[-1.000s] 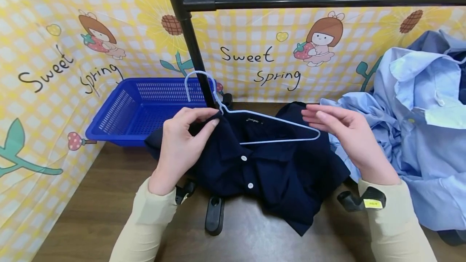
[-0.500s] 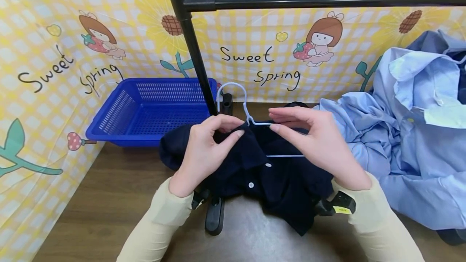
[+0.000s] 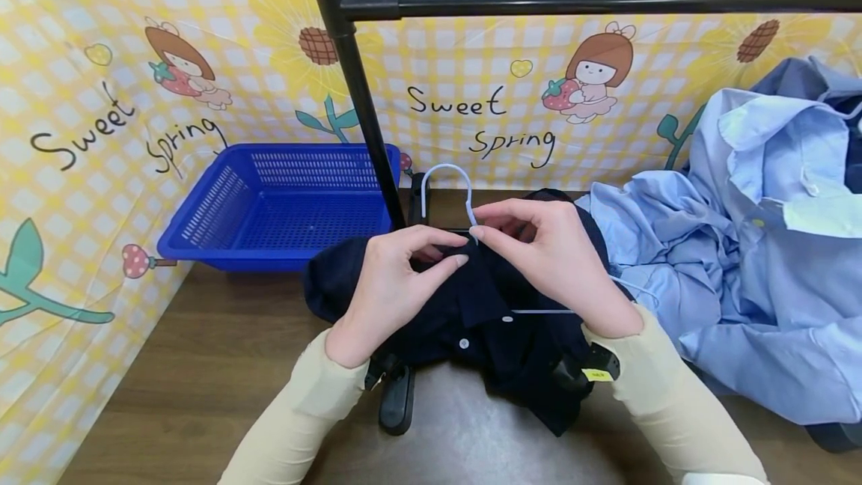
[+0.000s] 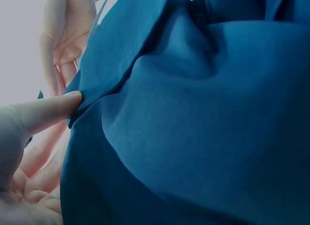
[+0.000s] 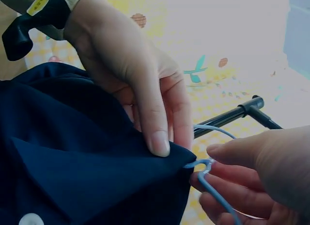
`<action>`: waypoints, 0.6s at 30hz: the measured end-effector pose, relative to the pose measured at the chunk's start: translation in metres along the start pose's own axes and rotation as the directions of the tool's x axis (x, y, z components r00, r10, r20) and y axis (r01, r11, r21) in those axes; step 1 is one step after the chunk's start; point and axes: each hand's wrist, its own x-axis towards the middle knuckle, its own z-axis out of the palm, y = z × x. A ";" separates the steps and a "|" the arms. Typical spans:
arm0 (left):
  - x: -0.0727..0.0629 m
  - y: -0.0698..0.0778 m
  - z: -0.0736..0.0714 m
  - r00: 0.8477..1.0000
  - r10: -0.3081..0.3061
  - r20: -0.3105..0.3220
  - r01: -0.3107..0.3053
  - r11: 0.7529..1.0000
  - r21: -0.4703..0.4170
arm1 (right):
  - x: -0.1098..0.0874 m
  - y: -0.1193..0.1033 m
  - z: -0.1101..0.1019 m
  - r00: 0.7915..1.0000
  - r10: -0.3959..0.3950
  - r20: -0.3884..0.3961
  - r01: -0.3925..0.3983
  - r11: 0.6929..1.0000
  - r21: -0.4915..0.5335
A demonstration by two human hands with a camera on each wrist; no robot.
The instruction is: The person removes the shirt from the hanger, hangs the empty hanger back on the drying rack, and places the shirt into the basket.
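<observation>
Yellow-and-white checked cloth [image 3: 465, 51], lettered "Sweet Spring" twice, stands behind a brown wood-grained surface [image 3: 155, 365]. Counted here: two hands; one perforated blue basket [image 3: 310, 169]; one black rack [image 3: 572, 2], crossbar and a single upright visible; one pale-blue hanger [image 3: 469, 197]; one navy shirt [image 3: 431, 328] showing two white buttons [image 3: 464, 343]; and, at right, a heap of light-blue garments [image 3: 761, 290], number uncertain. The navy shirt lies centrally, between basket and heap, the hanger's lower bar crossing its neckline. Left hand [image 3: 393, 287]: fingertips nearly together, pinching cloth near the collar. Right hand [image 3: 562, 257]: thumb and forefinger pinch the hanger below its hook — just beside the left fingertips.
</observation>
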 end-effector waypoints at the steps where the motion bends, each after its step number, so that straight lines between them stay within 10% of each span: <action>1: 0.000 0.000 0.000 1.000 0.009 0.004 -0.009 1.000 0.008 | 0.000 0.001 0.001 1.000 0.002 -0.003 -0.002 1.000 -0.013; 18: -0.007 -0.022 -0.011 0.997 0.021 0.077 -0.032 0.988 0.149 | -0.004 0.013 -0.026 0.981 0.022 -0.193 -0.037 0.996 -0.077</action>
